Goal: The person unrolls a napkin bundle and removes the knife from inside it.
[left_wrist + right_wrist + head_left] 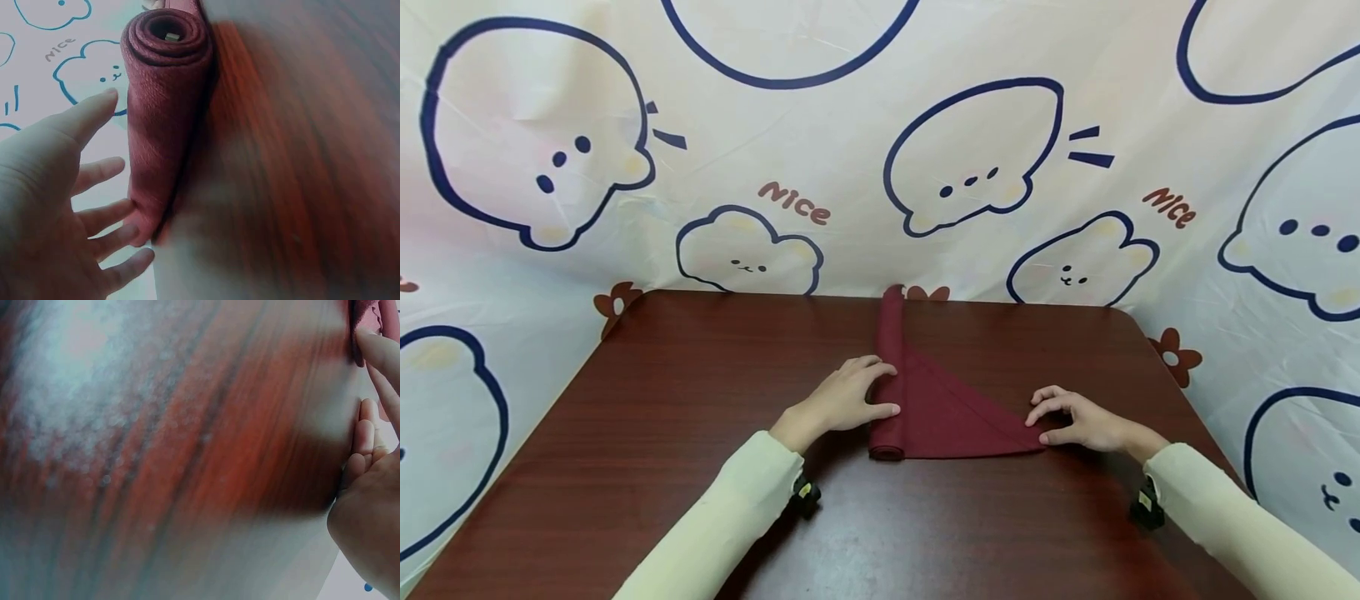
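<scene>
- I see the dark red, partly rolled fabric cloth (pixel 891 325) on the glossy brown wood-grain surface (pixel 715 367), its triangular flap (pixel 951 421) lying flat.
- My left hand (pixel 838 398), grip spread, is against the roll.
- My right hand (pixel 1093 423) touches the flap's tip; whether its grip pinches, I cannot tell.

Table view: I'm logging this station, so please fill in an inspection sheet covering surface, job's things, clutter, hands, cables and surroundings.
Surface: brown table, wood-grained, with glare at the near side.
Job's things: dark red cloth, rolled at left, the rest flat, tapering to a corner at right.
Clutter: nothing seen.
Left hand: against the roll, fingers spread.
Right hand: at the corner; whether pinching, cannot tell.
Cables: nothing seen.
Surroundings: pale backdrop with cartoons and "Nice" lettering.
</scene>
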### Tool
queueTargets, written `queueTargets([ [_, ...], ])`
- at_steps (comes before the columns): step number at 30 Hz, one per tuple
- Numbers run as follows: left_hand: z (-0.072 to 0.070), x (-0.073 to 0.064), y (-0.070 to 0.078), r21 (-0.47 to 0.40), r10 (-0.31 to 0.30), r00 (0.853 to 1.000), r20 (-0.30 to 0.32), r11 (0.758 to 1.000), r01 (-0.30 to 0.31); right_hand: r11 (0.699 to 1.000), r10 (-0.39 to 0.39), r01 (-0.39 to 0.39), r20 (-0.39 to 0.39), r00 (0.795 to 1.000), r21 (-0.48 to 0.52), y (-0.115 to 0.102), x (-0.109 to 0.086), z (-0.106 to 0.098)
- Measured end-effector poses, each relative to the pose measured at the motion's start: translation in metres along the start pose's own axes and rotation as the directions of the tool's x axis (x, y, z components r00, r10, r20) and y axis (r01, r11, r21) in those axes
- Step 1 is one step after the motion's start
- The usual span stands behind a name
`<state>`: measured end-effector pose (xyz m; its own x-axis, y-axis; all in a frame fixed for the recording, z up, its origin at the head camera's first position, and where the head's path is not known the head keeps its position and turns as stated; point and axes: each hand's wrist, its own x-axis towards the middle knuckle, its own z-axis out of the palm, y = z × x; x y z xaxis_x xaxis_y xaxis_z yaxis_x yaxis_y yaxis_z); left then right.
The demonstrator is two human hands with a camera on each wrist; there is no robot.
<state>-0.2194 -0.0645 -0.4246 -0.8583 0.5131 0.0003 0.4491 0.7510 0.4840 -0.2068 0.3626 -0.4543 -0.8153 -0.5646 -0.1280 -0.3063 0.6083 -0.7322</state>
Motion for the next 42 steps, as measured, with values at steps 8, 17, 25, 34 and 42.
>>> queueTargets([
  [8,0.004,0.013,0.016,0.012,0.054,0.998,0.023,0.998,-0.054,1.000,-0.003,0.003,0.011,1.000,0.008,-0.002,-0.001,0.001],
  [17,0.017,0.017,0.014,0.131,0.022,0.996,0.088,0.991,-0.034,1.000,-0.001,0.001,0.003,1.000,-0.006,-0.005,0.000,0.001],
  [25,0.019,0.014,0.011,0.147,0.000,0.998,0.068,0.989,-0.010,0.999,0.011,-0.011,-0.006,1.000,-0.030,0.000,0.000,0.001],
  [34,0.017,0.010,0.011,0.136,-0.016,0.999,0.047,0.991,0.010,0.999,-0.014,0.014,0.000,1.000,-0.034,-0.006,0.001,-0.002],
  [42,0.018,0.011,0.008,0.133,-0.008,0.999,0.035,0.991,0.004,0.995,-0.034,0.031,-0.027,0.999,-0.095,-0.004,0.002,-0.005],
])
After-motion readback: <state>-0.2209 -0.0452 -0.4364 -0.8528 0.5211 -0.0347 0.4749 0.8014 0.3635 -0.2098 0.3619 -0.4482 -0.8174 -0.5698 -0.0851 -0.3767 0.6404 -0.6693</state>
